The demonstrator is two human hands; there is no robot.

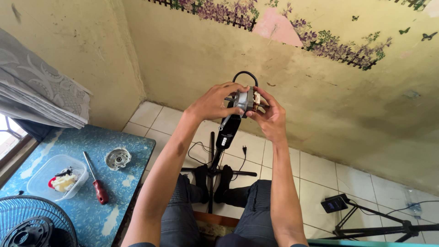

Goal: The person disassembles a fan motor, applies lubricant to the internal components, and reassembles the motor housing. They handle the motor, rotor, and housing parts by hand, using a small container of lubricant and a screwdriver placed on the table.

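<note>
- Fan stand (pixel 227 132) with black neck is propped upright between the knees on the tiled floor (pixel 320 169); a tip-over is judged possible, since it is steadied only at the top.
- Fan motor (pixel 244 100), a metal-cased unit on the stand's top, is held up at chest height against the yellow wall (pixel 206 55); if the grip loosens it could drop onto the legs.
- Left hand (pixel 215 101) is closed around the motor's left side, fingers curled over the top.
- Right hand (pixel 270 118) is pinched narrow on the motor's right end; small parts there could be dislodged.
- Black cable (pixel 244 74) loops above the motor; snagging is judged possible.
- Blue table (pixel 132 151) carries a red-handled screwdriver (pixel 96 179), well apart from both hands.
</note>
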